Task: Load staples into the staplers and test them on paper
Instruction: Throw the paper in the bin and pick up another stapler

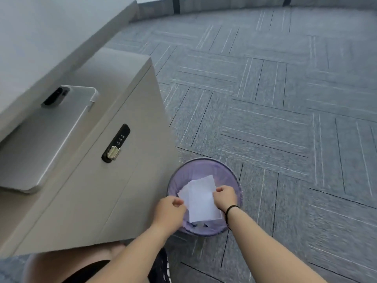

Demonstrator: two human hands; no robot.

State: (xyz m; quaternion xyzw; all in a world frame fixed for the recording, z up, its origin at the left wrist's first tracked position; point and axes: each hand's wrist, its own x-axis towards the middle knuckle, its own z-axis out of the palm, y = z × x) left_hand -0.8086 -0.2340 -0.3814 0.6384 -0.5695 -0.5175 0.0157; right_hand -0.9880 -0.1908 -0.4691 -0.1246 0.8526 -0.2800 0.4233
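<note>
Both my hands hold white sheets of paper [201,199] over a round purple waste bin [206,167] on the carpet. My left hand [170,209] pinches the papers' left edge. My right hand [225,198] grips their right edge; a black band circles that wrist. The sheets overlap and fan out slightly above the bin's opening. More white scraps lie at the bin's bottom. No stapler or staples are in view.
A beige drawer cabinet [98,180] with a black combination lock [116,142] stands left of the bin. A silver tablet [44,137] lies on a surface at left, under a desk edge. Grey carpet tiles [275,99] spread to the right. My knee and shoe show below.
</note>
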